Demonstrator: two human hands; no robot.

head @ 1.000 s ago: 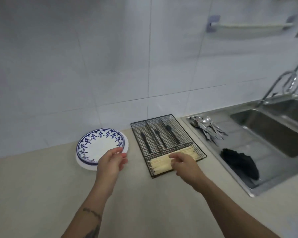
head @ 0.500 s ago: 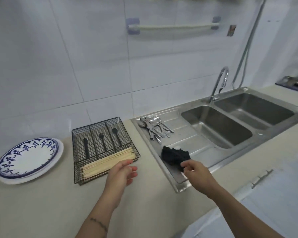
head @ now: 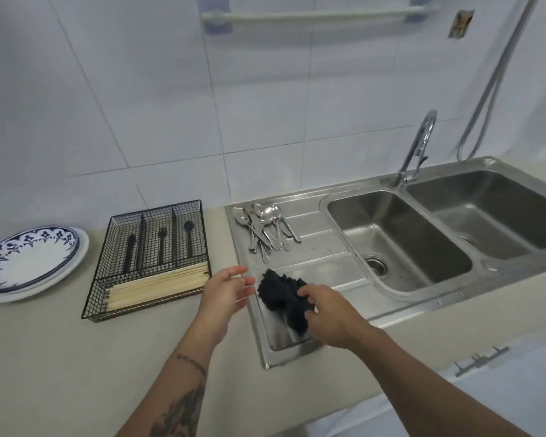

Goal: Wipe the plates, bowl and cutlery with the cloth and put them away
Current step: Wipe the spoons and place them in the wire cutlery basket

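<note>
My right hand (head: 331, 313) grips a crumpled black cloth (head: 282, 294) just above the steel draining board (head: 312, 244). Close to the cloth's left side, my left hand (head: 226, 293) hovers with relaxed fingers and holds nothing. A pile of steel cutlery (head: 265, 230) lies at the back of the draining board. A blue-patterned plate (head: 26, 260) is stacked on a white plate (head: 76, 263) at the far left of the counter. A black wire cutlery tray (head: 148, 257) between plates and sink holds black utensils and wooden chopsticks.
A double steel sink (head: 401, 244) with a tap (head: 418, 146) fills the right side. A towel rail (head: 312, 15) hangs on the tiled wall. A drawer handle (head: 481, 361) shows below the counter edge at the right.
The view swung right from the plates to the sink. My right hand went from the wire tray to the black cloth and took hold of it. My left hand followed toward the cloth.
</note>
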